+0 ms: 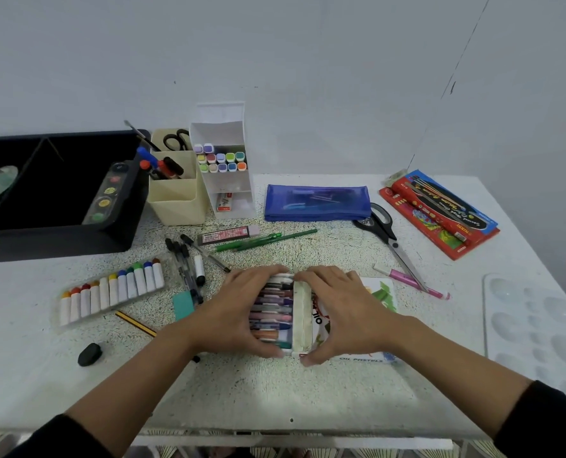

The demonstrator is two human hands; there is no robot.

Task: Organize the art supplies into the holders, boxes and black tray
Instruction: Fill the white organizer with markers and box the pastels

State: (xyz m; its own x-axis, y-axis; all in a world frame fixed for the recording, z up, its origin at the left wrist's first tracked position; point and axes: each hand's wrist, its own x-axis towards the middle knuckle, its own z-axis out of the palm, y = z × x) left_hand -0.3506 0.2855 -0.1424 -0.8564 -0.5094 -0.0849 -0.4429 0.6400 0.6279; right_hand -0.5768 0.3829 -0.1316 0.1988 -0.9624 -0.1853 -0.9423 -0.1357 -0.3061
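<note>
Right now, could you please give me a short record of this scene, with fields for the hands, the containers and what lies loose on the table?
Hands: left hand and right hand grip the oil pastel box from either side
Box state: open, pastels showing, lid flap raised in the middle
Containers: black tray, cream holder, white marker organizer, all at the far left
Loose on table: paint tubes, green pens, scissors, blue pouch, palette
</note>
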